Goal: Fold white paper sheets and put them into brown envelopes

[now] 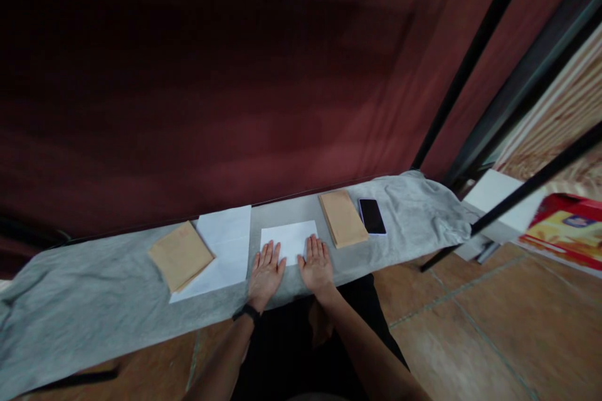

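Observation:
A white sheet of paper (289, 236), perhaps folded, lies in front of me on the grey cloth. My left hand (267, 269) rests flat on its near left part, fingers stretched out and pointing away from me. On the near right part lies my right hand (316, 263), also flat with extended fingers. Neither hand grips anything. Left of them, a larger white sheet (230, 244) is partly covered by brown envelopes (181, 252). A stack of brown envelopes (344, 219) sits just beyond my right hand, to the right.
A dark-screened phone (372, 216) lies right of the right envelope stack. The grey cloth (94, 288) covers a narrow bench against a dark red panel (263, 106). Black metal bars (470, 69) rise at the right, near a red and yellow box (567, 225).

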`<state>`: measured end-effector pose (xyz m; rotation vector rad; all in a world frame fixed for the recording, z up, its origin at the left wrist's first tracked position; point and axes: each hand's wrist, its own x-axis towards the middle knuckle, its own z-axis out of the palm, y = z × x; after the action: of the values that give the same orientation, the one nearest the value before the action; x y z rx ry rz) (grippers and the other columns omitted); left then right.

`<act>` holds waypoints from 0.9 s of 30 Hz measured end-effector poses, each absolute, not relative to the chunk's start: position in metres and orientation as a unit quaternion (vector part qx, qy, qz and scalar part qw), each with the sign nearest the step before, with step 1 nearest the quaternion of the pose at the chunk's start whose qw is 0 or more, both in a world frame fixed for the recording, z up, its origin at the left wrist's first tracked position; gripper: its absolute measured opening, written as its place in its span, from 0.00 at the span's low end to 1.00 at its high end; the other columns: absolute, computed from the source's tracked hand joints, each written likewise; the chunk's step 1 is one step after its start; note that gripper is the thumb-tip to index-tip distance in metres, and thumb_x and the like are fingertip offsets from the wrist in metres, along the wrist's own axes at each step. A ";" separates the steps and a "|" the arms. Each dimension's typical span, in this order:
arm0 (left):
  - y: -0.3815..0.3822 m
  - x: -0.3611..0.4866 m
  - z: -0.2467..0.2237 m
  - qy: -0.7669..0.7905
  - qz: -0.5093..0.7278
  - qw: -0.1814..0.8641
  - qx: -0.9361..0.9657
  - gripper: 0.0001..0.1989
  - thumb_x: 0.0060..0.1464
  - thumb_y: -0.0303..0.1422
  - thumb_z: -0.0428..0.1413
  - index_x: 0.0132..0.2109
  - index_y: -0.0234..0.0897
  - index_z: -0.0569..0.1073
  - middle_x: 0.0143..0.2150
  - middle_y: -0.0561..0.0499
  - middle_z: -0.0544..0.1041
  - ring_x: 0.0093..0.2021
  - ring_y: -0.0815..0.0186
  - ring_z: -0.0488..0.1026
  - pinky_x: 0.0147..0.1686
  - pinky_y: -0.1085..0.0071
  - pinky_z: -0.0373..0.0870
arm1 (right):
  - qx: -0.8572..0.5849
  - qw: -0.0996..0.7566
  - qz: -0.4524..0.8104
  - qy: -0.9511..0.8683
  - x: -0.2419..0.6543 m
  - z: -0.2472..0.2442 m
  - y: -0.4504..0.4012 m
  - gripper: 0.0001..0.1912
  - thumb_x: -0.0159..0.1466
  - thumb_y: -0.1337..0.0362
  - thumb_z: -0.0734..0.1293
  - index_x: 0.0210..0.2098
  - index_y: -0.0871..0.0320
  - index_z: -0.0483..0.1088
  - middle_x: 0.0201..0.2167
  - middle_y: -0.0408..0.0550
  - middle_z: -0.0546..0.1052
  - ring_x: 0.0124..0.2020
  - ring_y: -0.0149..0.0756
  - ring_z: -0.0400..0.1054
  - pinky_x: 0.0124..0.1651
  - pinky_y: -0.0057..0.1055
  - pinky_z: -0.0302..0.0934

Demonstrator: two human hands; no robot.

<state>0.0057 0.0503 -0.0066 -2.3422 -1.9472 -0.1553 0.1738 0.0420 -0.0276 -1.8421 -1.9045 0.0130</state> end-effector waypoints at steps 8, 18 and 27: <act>0.049 0.006 -0.008 -0.639 -0.062 0.040 -0.766 0.30 0.67 0.42 0.41 0.71 0.35 0.56 0.72 0.42 0.56 0.72 0.58 0.52 0.69 0.56 0.49 | -0.679 0.225 0.007 -0.699 0.174 -0.025 0.041 0.31 0.72 0.58 0.55 0.68 0.72 0.54 0.69 0.65 0.55 0.70 0.51 0.51 0.70 0.48 0.44; 0.048 0.027 -0.013 -0.670 -0.107 0.030 -0.734 0.28 0.67 0.36 0.38 0.69 0.27 0.59 0.70 0.37 0.60 0.72 0.56 0.52 0.70 0.53 0.48 | -0.665 0.244 -0.024 -0.705 0.174 -0.029 0.039 0.30 0.72 0.61 0.54 0.68 0.74 0.54 0.68 0.68 0.56 0.70 0.52 0.52 0.69 0.51 0.46; 0.099 0.057 -0.010 -0.644 -0.122 -0.032 -0.755 0.28 0.68 0.39 0.37 0.70 0.33 0.58 0.71 0.43 0.60 0.72 0.59 0.53 0.69 0.56 0.48 | -0.650 0.240 -0.042 -0.719 0.175 -0.032 0.039 0.28 0.73 0.64 0.51 0.67 0.74 0.56 0.67 0.68 0.58 0.69 0.54 0.53 0.68 0.53 0.48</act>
<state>0.0569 0.0994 -0.0104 -2.4209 -2.0651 -0.3901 0.1753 0.0393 -0.0316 -1.7801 -1.9687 -0.1149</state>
